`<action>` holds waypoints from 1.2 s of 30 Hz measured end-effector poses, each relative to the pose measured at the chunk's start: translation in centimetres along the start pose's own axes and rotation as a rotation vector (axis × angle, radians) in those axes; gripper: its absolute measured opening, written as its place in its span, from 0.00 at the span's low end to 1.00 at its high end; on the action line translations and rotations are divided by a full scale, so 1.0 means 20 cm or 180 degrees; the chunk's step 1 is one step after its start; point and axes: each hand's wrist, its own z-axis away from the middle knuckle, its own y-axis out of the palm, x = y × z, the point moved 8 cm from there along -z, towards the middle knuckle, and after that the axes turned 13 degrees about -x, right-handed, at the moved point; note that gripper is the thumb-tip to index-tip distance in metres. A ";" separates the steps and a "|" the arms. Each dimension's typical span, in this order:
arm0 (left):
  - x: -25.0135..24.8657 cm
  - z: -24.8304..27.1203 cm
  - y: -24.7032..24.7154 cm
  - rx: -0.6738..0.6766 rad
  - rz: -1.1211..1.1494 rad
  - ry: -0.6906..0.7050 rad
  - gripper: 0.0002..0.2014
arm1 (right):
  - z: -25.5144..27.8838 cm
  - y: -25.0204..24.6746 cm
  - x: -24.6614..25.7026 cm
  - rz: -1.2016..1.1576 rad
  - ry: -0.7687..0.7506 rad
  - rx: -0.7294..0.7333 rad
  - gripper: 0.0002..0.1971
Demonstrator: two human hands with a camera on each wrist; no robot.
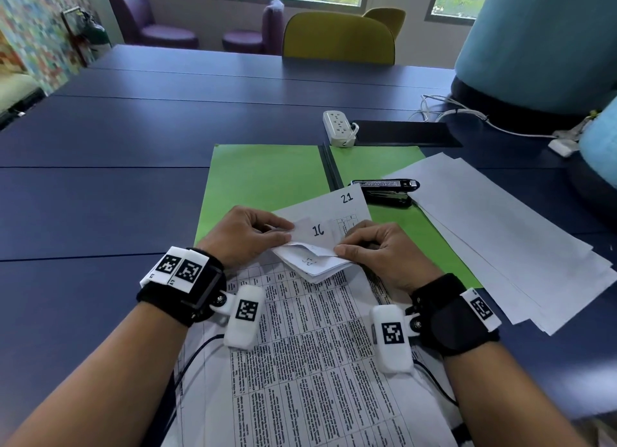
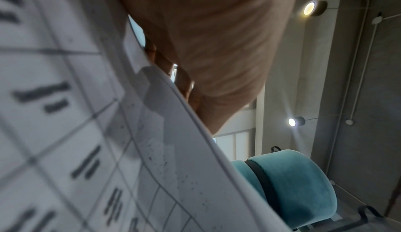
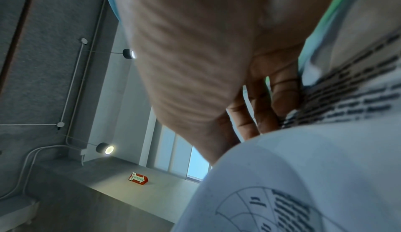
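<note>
Left grip and right grip each pinch the curled-up far corners of the papers, one on either side, fingers curled and thumbs on top. The papers lie near on a folder on the counter, with a stapler just beyond to the right.

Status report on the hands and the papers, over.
Left hand pinching turned-up page corners. Right hand pinching them too. Stapler beyond on green folder, untouched.
</note>
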 end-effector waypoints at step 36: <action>0.00 -0.01 0.02 0.0198 0.0048 0.0146 0.10 | 0.02 0.02 -0.01 -0.0066 0.0173 0.0196 0.08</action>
